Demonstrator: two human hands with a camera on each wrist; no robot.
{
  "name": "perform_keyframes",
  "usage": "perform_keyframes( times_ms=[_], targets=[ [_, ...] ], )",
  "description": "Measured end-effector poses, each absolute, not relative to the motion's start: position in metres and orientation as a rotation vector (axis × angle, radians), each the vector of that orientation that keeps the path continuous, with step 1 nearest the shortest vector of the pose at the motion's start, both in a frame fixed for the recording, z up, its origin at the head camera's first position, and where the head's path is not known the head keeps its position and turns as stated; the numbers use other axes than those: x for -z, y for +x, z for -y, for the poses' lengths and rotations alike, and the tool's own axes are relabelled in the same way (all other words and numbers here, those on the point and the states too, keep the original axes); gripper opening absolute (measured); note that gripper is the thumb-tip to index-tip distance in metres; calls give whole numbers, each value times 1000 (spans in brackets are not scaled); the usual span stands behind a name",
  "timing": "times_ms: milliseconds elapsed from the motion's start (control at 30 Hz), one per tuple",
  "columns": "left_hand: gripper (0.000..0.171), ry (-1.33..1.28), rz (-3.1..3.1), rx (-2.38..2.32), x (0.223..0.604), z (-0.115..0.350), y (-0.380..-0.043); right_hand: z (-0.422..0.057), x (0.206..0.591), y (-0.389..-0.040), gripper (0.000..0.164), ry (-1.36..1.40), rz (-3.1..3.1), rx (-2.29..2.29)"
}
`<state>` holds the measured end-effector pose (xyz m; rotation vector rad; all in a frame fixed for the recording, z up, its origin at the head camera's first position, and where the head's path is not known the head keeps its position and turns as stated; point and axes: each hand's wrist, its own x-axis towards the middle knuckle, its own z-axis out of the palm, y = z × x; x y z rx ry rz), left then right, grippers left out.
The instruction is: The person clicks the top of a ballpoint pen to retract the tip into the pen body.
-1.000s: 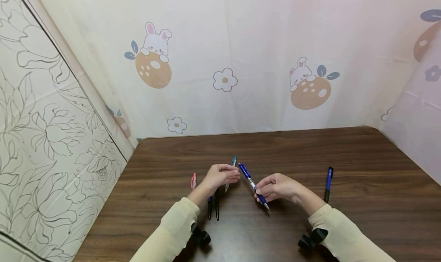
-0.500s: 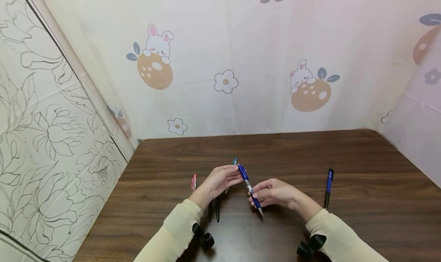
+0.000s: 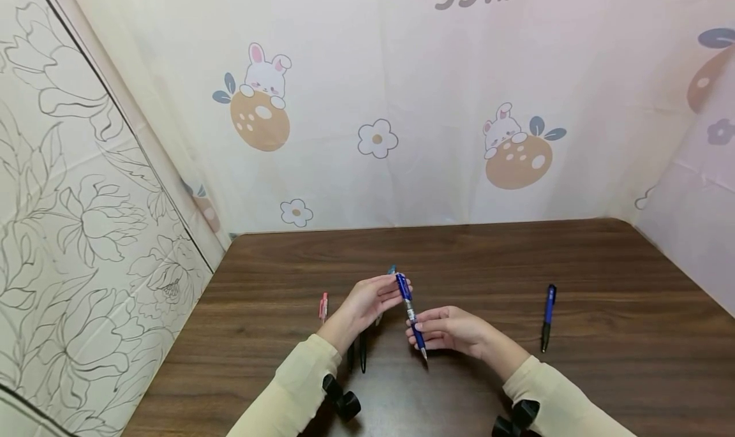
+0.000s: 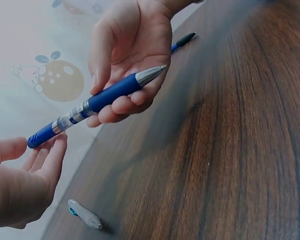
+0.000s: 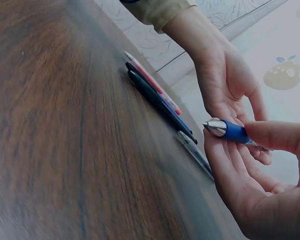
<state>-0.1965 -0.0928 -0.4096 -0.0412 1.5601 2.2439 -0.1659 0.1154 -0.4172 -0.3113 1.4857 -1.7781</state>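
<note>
A blue ballpoint pen point(image 3: 409, 309) hangs above the table between both hands, its silver tip downward and toward the person. My right hand point(image 3: 456, 332) holds its lower barrel between thumb and fingers. At the pen's top end, my left hand point(image 3: 370, 303) has its thumb against the end and fingers beneath, as the left wrist view shows. The right wrist view catches the silver tip of the blue pen point(image 5: 230, 131) beside the right thumb. Below the left hand lies a clear pen with teal parts point(image 4: 85, 214), mostly covered in the head view.
On the wooden table point(image 3: 258, 277), a pink pen point(image 3: 323, 306) and a black pen point(image 3: 363, 353) lie near the left forearm, with another dark pen point(image 5: 157, 97) alongside. Farther right lies a blue-and-black pen point(image 3: 548, 319). A patterned curtain point(image 3: 425, 105) hangs behind.
My right hand has brought the blue pen leftward and turned it steeper. Its top end, apart from the left hand a second ago, now meets the left thumb and fingers.
</note>
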Motion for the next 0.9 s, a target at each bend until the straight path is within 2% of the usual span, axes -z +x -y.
perform_keyframes(
  times_ms=[233, 567, 900],
  targets=[
    [39, -60, -1513, -2264, 406, 95, -197, -111, 420, -164, 40, -261, -1449, 1800],
    [39, -120, -1500, -2287, 405, 96, -198, -111, 427, -163, 48, -331, -1401, 1797],
    [40, -114, -1502, -2270, 404, 97, -199, -105, 427, -159, 43, -324, -1403, 1788]
  ],
)
